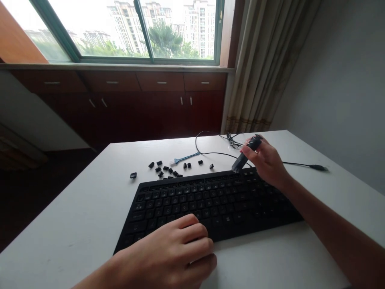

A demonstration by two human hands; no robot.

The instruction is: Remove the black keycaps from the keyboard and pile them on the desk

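A black keyboard (192, 204) lies at a slant on the white table. My left hand (180, 249) rests over its near edge at the left, fingers curled and close together; the thumb and what lies under the palm are hidden. Held by my right hand (267, 160) is a dark cleaning brush (243, 158), tilted, with its bristles down at the keyboard's far edge. Thin wire prongs stick out beside its upper end. Beyond the keyboard, several loose black keycaps (171, 170) are scattered on the table. Part of the keyboard's right side is behind my right hand.
A small blue brush (186, 157) with pale bristles lies behind the keycaps. A black cable (207, 153) loops to a bundle (233, 139) at the table's far edge, and a plug end (319, 167) lies at the right. Cabinets (150, 108) and a window stand beyond the table (81, 200).
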